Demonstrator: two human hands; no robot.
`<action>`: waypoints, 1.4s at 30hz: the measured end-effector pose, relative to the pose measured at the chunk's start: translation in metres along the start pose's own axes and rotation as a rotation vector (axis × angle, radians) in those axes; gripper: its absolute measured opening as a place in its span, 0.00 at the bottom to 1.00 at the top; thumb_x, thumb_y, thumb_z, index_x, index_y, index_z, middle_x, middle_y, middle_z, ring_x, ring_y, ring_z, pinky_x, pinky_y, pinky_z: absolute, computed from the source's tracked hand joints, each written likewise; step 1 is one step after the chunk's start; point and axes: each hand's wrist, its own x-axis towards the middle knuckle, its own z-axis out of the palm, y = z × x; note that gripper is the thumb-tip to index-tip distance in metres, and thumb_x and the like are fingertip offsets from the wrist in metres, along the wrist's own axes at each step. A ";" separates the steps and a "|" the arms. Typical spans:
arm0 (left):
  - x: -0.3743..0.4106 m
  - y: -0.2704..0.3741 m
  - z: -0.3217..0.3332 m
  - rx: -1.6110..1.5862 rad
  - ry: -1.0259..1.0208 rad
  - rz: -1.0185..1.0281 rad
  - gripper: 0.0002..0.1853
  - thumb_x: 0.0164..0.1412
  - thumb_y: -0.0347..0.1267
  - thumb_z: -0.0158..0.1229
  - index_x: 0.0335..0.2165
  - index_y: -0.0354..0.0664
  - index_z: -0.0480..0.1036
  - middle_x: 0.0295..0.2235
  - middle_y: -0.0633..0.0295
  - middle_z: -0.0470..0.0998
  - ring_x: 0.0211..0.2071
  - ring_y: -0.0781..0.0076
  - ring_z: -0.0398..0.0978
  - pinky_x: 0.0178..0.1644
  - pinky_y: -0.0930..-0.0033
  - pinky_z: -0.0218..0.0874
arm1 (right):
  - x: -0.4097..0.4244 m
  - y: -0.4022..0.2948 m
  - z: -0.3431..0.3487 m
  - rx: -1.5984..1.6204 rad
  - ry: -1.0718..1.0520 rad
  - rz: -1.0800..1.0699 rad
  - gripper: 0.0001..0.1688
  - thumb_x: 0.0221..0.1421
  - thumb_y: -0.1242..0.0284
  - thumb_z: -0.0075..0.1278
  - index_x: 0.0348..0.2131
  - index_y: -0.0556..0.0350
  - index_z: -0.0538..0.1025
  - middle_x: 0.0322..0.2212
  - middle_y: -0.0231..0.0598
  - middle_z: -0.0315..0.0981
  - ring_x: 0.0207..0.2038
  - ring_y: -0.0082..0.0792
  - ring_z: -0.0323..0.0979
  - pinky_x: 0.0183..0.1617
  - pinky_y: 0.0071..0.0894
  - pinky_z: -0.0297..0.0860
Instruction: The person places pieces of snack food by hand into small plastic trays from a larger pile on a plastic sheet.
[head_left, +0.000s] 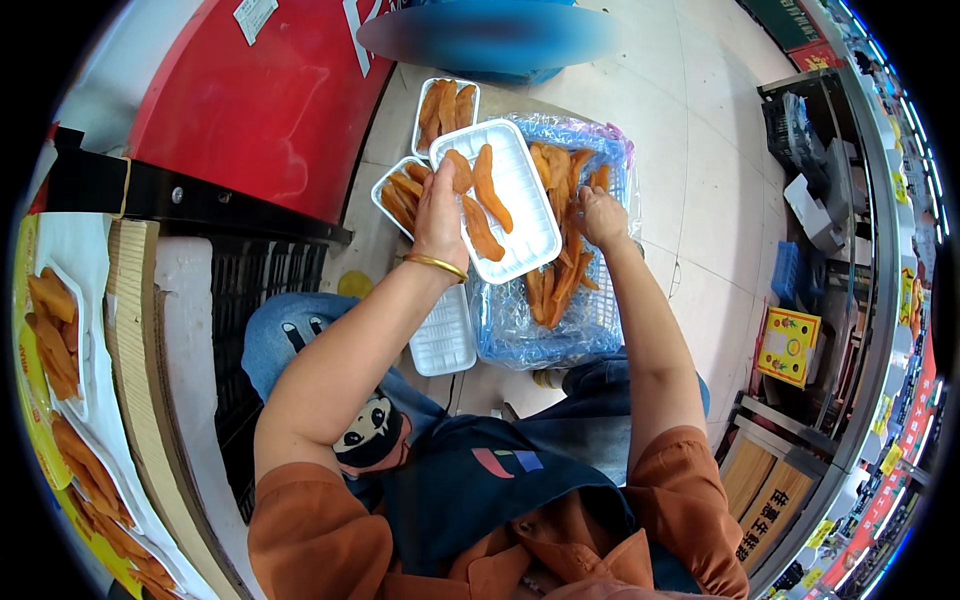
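Observation:
My left hand (439, 217), with a gold bangle at the wrist, holds a white plastic tray (529, 225) by its left side, thumb over the rim. Several orange dried strips (491, 191), which look like dried sweet potato, lie in that tray. My right hand (602, 217) reaches into a blue plastic crate (551, 358) lined with clear plastic film. Its fingers touch the heap of dried strips (559, 289) there; the fingertips are partly hidden, so I cannot tell whether they grip a piece.
Two filled trays, one farther back (448, 112) and one nearer (401, 191), stand left of the crate. White trays without strips (444, 334) lie close to my knees. A red cabinet (255, 97) and black crate (259, 300) border the left; shelving (847, 247) borders the right.

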 end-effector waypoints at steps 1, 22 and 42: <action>0.000 0.000 -0.001 0.000 0.002 0.000 0.23 0.64 0.43 0.41 0.52 0.41 0.60 0.51 0.59 0.65 0.51 0.66 0.65 0.56 0.63 0.56 | -0.003 -0.003 -0.004 0.029 -0.021 0.008 0.20 0.43 0.67 0.54 0.40 0.50 0.72 0.40 0.44 0.71 0.41 0.46 0.71 0.43 0.40 0.69; -0.003 -0.006 0.005 0.035 -0.011 -0.013 0.24 0.63 0.45 0.42 0.50 0.41 0.60 0.48 0.58 0.67 0.48 0.65 0.67 0.53 0.63 0.59 | -0.089 0.026 -0.084 1.045 0.008 0.135 0.08 0.47 0.71 0.48 0.29 0.56 0.70 0.22 0.29 0.70 0.24 0.23 0.65 0.29 0.23 0.62; -0.026 -0.030 0.001 0.147 -0.168 -0.129 0.22 0.65 0.42 0.38 0.51 0.39 0.61 0.50 0.60 0.67 0.50 0.69 0.66 0.55 0.66 0.56 | -0.136 -0.065 -0.103 1.363 0.097 -0.002 0.06 0.48 0.78 0.50 0.29 0.57 0.68 0.21 0.25 0.66 0.24 0.14 0.62 0.29 0.16 0.60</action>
